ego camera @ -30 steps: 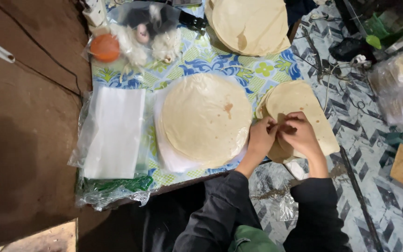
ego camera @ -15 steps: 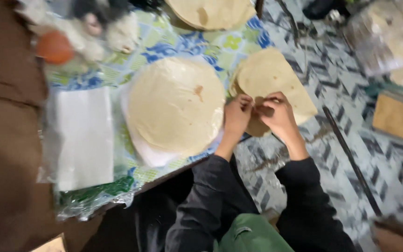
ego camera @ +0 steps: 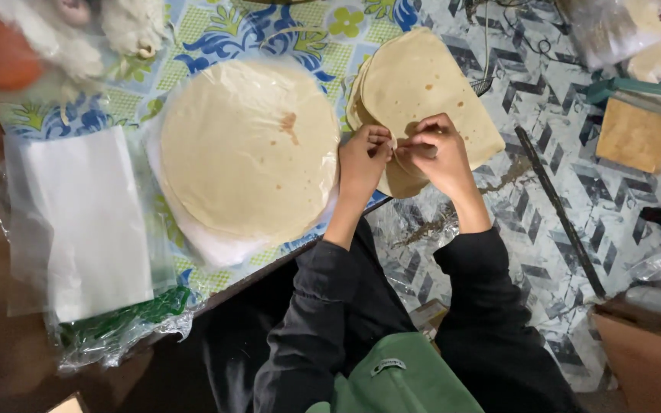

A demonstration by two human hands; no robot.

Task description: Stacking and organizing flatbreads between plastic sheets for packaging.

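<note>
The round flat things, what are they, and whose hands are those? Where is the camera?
The camera sits on a person's head and looks down, so you see their own arms in dark sleeves. The left hand and right hand pinch the edge of a small stack of flatbreads, thin and pale with brown spots. Beside it, a bigger pile of flatbreads rests on a flowery blue and green tablecloth. Farther left lies a clear bag of white sheets.
</note>
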